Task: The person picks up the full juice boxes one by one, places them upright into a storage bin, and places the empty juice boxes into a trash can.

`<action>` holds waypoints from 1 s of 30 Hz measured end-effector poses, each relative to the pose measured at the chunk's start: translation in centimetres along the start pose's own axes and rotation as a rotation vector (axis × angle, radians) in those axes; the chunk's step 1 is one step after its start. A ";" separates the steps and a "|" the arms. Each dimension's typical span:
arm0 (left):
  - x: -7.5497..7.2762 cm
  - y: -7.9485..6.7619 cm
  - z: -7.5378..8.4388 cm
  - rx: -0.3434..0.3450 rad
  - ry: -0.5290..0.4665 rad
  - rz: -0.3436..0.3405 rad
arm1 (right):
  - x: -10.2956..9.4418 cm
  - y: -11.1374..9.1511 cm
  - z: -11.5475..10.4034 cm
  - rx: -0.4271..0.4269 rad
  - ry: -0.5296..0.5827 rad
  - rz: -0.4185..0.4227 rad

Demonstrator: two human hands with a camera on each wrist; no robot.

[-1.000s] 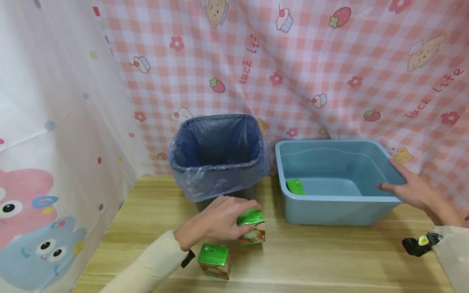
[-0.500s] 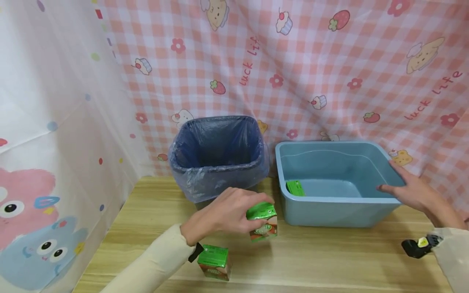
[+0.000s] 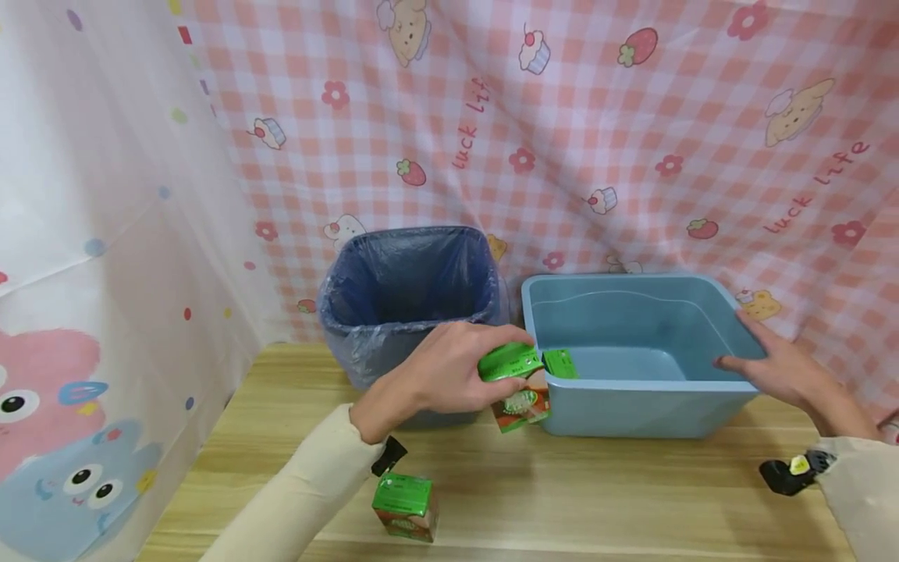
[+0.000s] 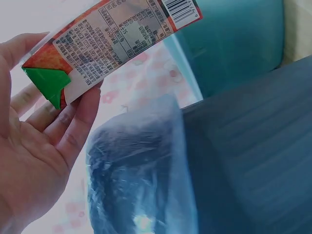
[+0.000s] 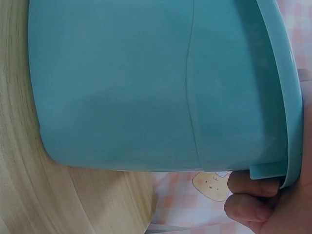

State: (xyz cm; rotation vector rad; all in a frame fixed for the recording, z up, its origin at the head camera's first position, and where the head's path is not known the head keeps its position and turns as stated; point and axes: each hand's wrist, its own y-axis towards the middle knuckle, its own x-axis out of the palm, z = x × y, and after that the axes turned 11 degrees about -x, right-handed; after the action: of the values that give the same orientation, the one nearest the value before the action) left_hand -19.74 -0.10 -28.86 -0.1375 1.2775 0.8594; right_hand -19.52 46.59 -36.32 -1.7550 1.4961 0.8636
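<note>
My left hand (image 3: 445, 371) holds a small drink carton (image 3: 523, 402) with a green top by its upper end, raised and tilted at the tub's front left corner. In the left wrist view the carton's printed back (image 4: 107, 44) and barcode show above the fingers. A matching carton (image 3: 405, 507) stands on the table below that wrist. Another green-topped carton (image 3: 559, 364) is inside the blue plastic tub (image 3: 646, 410), at its left end, partly hidden by the rim. My right hand (image 3: 794, 371) grips the tub's right rim; in the right wrist view, fingertips (image 5: 248, 207) curl under the rim.
Left of the tub stands a dark bin (image 3: 365, 355) lined with a translucent blue bag, its mouth facing up behind my left hand. Wooden tabletop (image 3: 597, 499) extends in front. A pink checked curtain (image 3: 583, 101) hangs behind, a white one (image 3: 140, 257) at the left.
My left hand has lifted the carton off the table and carried it up and right to the tub. The right hand keeps its grip on the rim.
</note>
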 end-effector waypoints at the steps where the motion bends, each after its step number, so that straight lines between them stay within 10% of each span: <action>1: -0.1 0.2 0.1 -0.002 -0.002 -0.001 | 0.0 0.0 0.0 -0.005 -0.002 0.004; 30: 0.0 8.1 0.7 -0.195 0.078 0.032 | 0.0 -0.1 -0.1 0.007 -0.007 0.013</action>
State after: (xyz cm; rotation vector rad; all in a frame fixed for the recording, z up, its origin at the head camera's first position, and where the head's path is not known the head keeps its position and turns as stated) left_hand -24.25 5.88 -25.76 -0.3083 1.2693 1.0142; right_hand -19.44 46.50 -36.27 -1.7372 1.5066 0.8690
